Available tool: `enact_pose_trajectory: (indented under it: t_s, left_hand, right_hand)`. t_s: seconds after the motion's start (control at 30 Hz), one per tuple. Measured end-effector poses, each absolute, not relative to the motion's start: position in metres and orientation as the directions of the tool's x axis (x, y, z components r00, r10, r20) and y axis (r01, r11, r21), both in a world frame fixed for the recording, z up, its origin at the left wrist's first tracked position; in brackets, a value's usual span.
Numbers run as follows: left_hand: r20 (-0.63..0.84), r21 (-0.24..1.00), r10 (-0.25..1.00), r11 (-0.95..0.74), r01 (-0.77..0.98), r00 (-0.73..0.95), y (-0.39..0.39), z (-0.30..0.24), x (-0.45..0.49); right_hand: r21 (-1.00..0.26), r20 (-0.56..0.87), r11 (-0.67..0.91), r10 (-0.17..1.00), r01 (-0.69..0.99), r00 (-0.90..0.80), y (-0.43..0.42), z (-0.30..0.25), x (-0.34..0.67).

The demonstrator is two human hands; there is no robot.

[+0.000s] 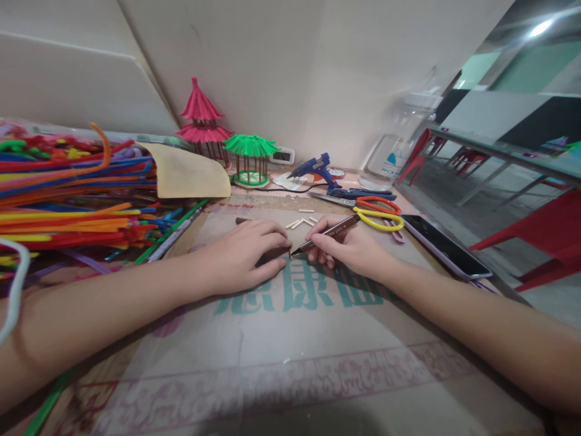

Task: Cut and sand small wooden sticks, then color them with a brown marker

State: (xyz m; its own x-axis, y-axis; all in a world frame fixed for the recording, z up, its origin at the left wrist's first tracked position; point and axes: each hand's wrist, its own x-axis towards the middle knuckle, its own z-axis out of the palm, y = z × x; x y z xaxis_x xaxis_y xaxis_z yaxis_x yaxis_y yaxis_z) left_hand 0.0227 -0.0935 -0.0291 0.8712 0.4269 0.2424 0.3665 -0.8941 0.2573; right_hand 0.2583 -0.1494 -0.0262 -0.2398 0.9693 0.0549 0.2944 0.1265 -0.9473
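Observation:
My right hand (347, 247) holds a brown marker (333, 230), its dark tip pointing left and down. At that tip is a small thin stick piece (291, 255), mostly hidden, which the fingertips of my left hand (247, 254) pinch just above the table. Several short pale wooden sticks (297, 223) lie scattered just beyond both hands. A dark brown end of something, maybe a marker cap (242, 220), shows behind my left hand.
Pipe cleaners (68, 188) are heaped at left. Pink (202, 115) and green (252, 158) model pavilions stand behind, with a blue glue gun (318, 169). Scissors (379, 213), a phone (447, 245) and a large clear bottle (390, 154) are at right. Red chairs (540, 233) stand beyond.

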Motion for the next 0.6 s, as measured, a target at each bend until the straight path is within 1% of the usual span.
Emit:
enact_pose_trajectory:
  t_s: [0.23,0.4,0.6]
  left_hand:
    - [0.246,0.262,0.424,-0.895,0.361,0.872,-0.0947,-0.0272,0.0229]
    - [0.243,0.254,0.426,-0.895,0.366,0.872,-0.0947,-0.027,0.0227]
    - [0.25,0.255,0.42,-0.898,0.359,0.873,-0.094,-0.0279,0.0234]
  right_hand:
    - [-0.948,0.041,0.124,0.961,0.293,-0.274,-0.1492,-0.0261,0.2583]
    - [-0.95,0.062,0.133,0.967,0.281,-0.248,-0.1486,-0.0272,0.2584]
    - [-0.947,0.048,0.129,0.962,0.294,-0.269,-0.1488,-0.027,0.2591]
